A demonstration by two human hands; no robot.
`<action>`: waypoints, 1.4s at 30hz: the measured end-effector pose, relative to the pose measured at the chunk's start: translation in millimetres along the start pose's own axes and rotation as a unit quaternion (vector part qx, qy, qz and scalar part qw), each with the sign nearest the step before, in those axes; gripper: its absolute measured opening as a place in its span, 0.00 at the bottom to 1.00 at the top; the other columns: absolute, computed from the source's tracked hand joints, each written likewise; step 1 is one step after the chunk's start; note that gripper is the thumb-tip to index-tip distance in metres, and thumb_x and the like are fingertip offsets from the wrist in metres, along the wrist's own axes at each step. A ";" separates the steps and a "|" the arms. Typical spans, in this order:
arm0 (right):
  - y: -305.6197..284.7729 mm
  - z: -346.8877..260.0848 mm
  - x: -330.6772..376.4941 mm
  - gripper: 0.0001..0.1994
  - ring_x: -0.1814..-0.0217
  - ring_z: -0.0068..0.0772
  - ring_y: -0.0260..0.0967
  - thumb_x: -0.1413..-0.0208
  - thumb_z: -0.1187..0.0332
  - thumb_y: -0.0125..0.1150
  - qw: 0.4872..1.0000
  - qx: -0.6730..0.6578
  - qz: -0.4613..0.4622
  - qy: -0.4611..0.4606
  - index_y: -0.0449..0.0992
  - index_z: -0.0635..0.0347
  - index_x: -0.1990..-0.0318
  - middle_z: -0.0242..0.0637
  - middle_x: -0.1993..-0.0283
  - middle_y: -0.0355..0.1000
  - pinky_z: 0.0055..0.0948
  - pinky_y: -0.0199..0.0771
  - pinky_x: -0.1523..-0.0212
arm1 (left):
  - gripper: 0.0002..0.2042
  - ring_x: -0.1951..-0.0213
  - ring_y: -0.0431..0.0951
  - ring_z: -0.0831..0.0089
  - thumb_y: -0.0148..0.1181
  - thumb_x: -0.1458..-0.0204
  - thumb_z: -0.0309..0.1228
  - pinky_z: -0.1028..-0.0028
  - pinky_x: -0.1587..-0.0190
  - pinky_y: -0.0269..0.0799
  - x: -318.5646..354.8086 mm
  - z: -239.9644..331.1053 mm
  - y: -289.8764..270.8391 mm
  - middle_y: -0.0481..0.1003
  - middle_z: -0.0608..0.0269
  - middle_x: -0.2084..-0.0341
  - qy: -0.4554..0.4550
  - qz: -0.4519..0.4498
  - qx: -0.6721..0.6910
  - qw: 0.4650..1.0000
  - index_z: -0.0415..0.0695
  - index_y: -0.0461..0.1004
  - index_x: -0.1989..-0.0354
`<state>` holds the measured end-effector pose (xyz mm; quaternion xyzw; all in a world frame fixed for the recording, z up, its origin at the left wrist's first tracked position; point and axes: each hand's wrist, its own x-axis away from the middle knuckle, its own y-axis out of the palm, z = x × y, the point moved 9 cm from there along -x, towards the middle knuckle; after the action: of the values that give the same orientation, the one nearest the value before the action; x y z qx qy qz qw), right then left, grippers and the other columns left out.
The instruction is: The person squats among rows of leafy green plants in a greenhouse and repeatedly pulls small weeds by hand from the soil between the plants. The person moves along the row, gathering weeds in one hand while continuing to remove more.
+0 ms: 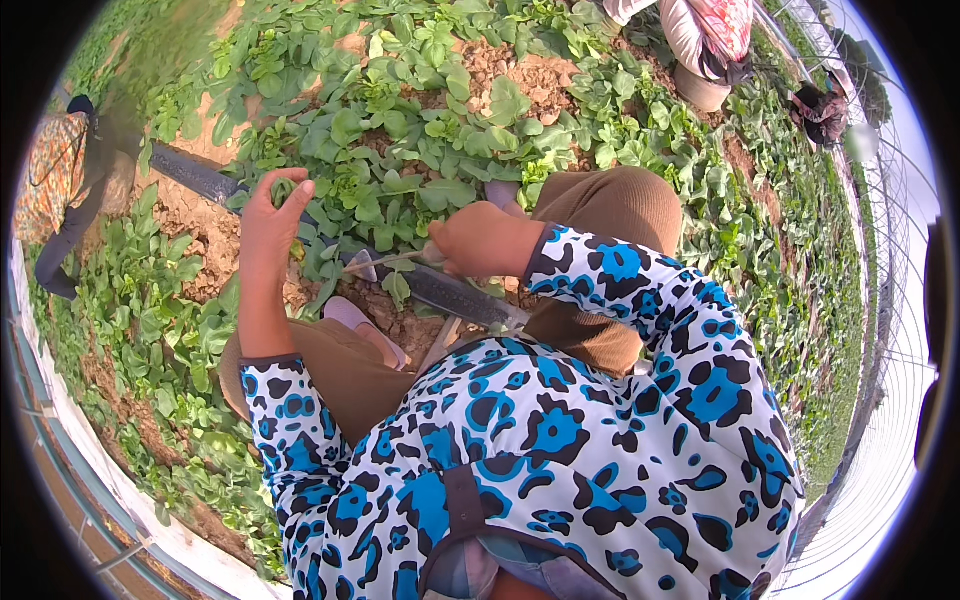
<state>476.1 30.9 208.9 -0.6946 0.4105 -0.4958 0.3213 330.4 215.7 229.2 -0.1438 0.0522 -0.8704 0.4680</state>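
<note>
Closest to us, the blue, black and white patterned sleeves and the brown trousers fill the lower view, our knees bent in a squat over the bed; just past them our right hand (485,240) is clenched round the handle of a small hand trowel (372,262), its pale blade pointing left and low, just above the black irrigation pipe (200,178) that runs slantwise across the bed; our left hand (272,215) is up beside it, fingers pinched on a small green leaf or seedling (284,188), held clear of the soil; to do this well, we judge, keep the blade shallow and angled away from the pipe, and keep the left grip light, at the base of the plant and not on the soft leaves; the blade tip sits near our left wrist, so short strokes seem wise; beyond the hands, the leafy green plants (400,130) spread thick over patches of bare reddish soil (520,75); farther off, another person (700,40) crouches at the top of the row, and a third person (60,180) works at the far left
</note>
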 end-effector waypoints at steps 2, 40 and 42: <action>-26.5 2.4 17.0 0.17 0.70 0.52 0.75 0.53 0.62 0.64 0.999 0.023 0.021 -0.008 0.70 0.66 0.62 0.45 0.75 0.74 0.45 0.72 0.70 | 0.16 0.80 0.54 0.87 0.67 0.50 0.41 0.82 0.78 0.47 -1.0 5.6 10.1 0.58 0.79 0.84 0.002 0.003 -0.023 1.000 0.45 0.75 0.58; 45.6 337.1 -37.9 0.24 0.49 0.53 0.73 0.44 0.63 0.49 0.811 -0.253 0.252 0.463 0.61 0.67 0.43 0.55 0.55 0.75 0.43 0.72 0.50 | 0.14 0.78 0.59 0.85 0.60 0.44 0.39 0.80 0.73 0.57 17.5 10.4 49.2 0.68 0.73 0.79 -0.007 -0.076 -0.111 0.991 0.42 0.74 0.56; 48.3 341.6 -48.9 0.23 0.50 0.53 0.72 0.44 0.62 0.50 0.797 -0.338 0.276 0.417 0.62 0.66 0.45 0.56 0.55 0.75 0.43 0.71 0.49 | 0.14 0.79 0.59 0.86 0.60 0.44 0.39 0.80 0.75 0.55 14.2 13.3 53.9 0.65 0.75 0.81 -0.020 -0.082 -0.110 0.990 0.43 0.74 0.56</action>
<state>781.0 65.8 43.7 -0.3421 0.8209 -0.4571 -0.0128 370.1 174.6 232.5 -0.2153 0.1264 -0.8919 0.3771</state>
